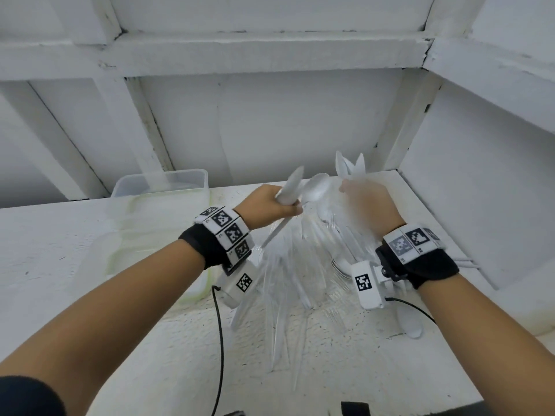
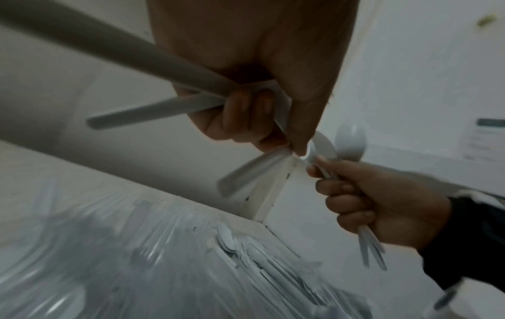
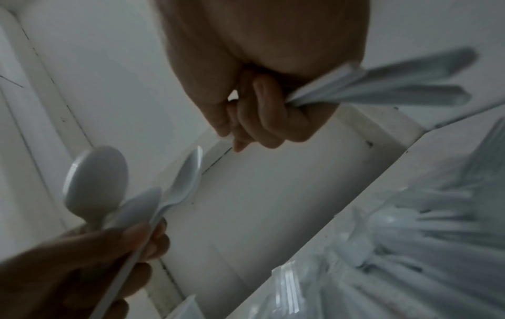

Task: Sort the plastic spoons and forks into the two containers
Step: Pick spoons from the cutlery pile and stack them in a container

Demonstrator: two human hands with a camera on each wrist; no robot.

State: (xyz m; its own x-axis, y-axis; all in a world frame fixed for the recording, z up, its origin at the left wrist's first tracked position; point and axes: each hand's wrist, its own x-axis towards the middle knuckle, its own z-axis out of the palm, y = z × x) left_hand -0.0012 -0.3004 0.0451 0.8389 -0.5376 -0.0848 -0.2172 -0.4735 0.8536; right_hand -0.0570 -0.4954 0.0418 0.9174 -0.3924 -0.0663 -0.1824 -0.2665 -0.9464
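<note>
My left hand (image 1: 282,205) grips a few white plastic spoons (image 1: 315,187), bowls pointing up and away; their bowls show clearly in the right wrist view (image 3: 95,179). My right hand (image 1: 360,199) is close beside it, fingers curled round a bunch of white cutlery (image 1: 351,166) whose ends stick up. In the left wrist view one of these ends is a spoon bowl (image 2: 350,140). Both hands hover above a pile of white cutlery (image 1: 294,265) lying on clear plastic wrap. A clear container (image 1: 162,184) stands at the back left.
In front of the clear container lies a clear piece with a pale green rim (image 1: 120,259). A loose white spoon (image 1: 411,322) lies at the right. White walls close the shelf at the back and right (image 1: 465,190). A black cable (image 1: 220,340) hangs from my left wrist.
</note>
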